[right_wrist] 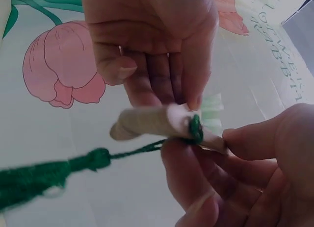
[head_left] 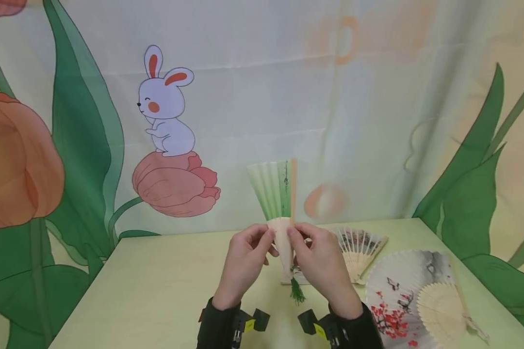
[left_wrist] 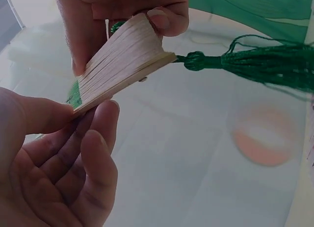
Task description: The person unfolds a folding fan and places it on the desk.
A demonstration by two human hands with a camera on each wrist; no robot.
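A green folding fan [head_left: 276,191], partly spread, stands upright between both hands above the table. On the fan's left side my left hand [head_left: 248,259] pinches the pale wooden ribs [left_wrist: 122,55] between thumb and fingers. My right hand [head_left: 320,257] pinches the right edge near the outer guard stick. From the fan's pivot end hangs a dark green tassel [head_left: 297,291], which stretches sideways in the left wrist view. In the right wrist view the rib ends are blurred, with the tassel's cord [right_wrist: 137,149] looped at the pivot.
To the right on the pale table [head_left: 157,291] lies a spread white fan [head_left: 401,271] with red blossoms. Behind my right hand is another spread fan [head_left: 358,249] with dark leaf panels. A printed cloth [head_left: 262,97] with a rabbit and tulips hangs behind the table.
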